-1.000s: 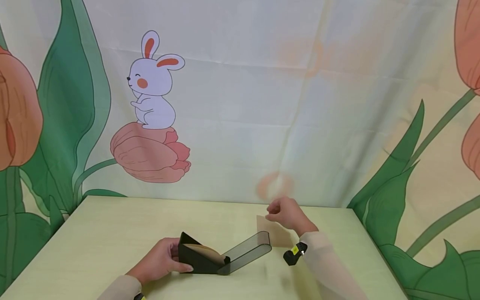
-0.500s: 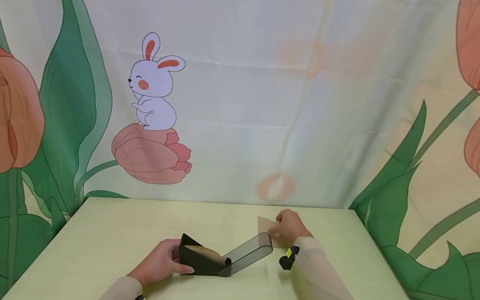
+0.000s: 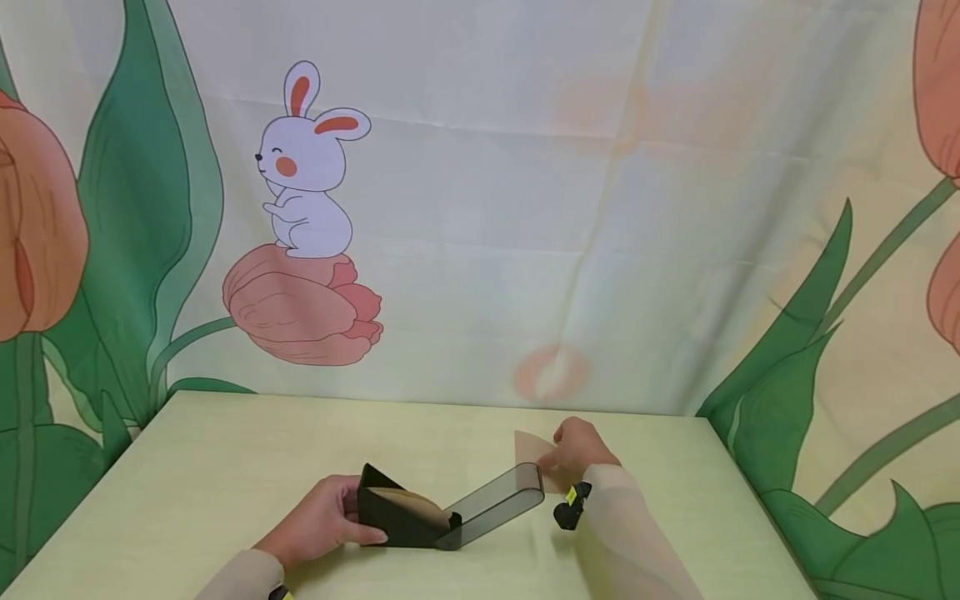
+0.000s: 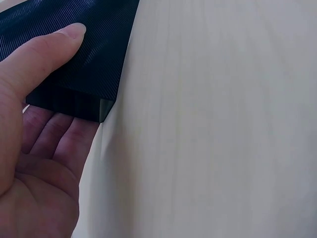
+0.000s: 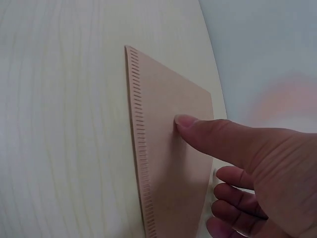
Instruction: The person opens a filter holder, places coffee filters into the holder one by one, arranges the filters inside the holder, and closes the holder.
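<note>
My left hand (image 3: 327, 510) grips the closed end of a black holder (image 3: 405, 521), thumb on its ribbed side and fingers beneath in the left wrist view. A smoky see-through lid (image 3: 497, 502) is swung out to the right. Brown paper (image 3: 408, 500), like coffee filters, shows inside the holder. Beyond the lid's tip lies one brown paper coffee filter (image 5: 163, 144) with a crimped seam. My right hand (image 3: 581, 450) is over its right part. In the right wrist view, the thumb (image 5: 213, 136) touches the filter's face; the other fingers (image 5: 237, 198) curl beside its far edge.
A pale wood-grain table (image 3: 247, 450) carries everything. Behind its back edge hangs a cloth backdrop (image 3: 465, 208) printed with a rabbit and tulips. Small black wrist devices with yellow labels (image 3: 573, 504) sit at my cuffs.
My right hand has come down and slightly toward me, from above the loose filter onto it. The left hand, holder and loose filter keep their places.
</note>
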Motion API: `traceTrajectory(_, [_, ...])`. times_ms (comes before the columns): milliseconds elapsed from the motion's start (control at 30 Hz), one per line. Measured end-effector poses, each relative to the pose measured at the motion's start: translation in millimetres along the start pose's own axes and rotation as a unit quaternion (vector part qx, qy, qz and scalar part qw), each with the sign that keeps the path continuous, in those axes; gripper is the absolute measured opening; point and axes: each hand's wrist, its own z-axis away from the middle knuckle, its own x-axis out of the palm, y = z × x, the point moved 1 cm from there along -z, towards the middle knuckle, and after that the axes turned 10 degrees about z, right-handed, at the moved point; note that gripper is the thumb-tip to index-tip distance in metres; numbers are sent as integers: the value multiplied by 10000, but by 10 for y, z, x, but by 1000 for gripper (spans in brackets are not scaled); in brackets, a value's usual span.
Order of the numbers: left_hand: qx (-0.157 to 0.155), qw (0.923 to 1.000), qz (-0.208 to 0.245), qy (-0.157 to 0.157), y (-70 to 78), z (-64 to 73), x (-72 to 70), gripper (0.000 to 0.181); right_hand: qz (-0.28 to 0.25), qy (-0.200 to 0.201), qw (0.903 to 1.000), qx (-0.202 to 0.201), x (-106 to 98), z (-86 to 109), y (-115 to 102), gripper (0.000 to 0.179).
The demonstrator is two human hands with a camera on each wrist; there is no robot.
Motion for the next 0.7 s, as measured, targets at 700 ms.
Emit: traceTrajectory(700, [-27,10000,-66,8,27,3,7,49,162,-62,9998,81,21,-44,-13,47])
